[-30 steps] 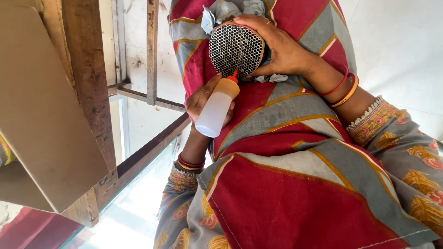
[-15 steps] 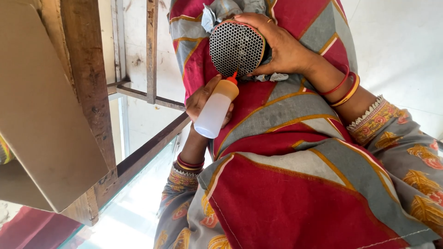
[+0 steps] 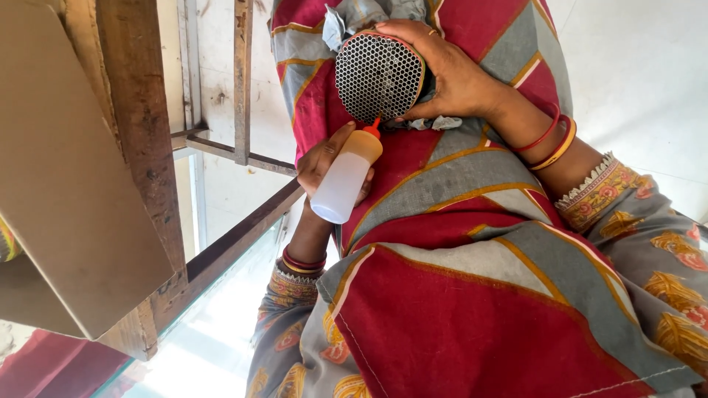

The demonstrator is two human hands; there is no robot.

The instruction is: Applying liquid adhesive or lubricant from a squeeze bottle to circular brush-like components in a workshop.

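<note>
Bottle (image 3: 345,178) sits in the left hand (image 3: 324,166), fingers closed around it, red tip touching the mesh disc (image 3: 378,77) at 6 o'clock. The right hand (image 3: 450,74) grips the disc rim. Nothing moved since one second ago; the tip stays on one spot.

squeeze bottle (image 3: 345,179) tipped slightly more upright, red nozzle nearer the perforated metal cylinder (image 3: 377,76)

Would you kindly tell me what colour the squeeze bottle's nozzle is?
Red, on the squeeze bottle with its translucent whitish body; the head view shows it best.
</note>
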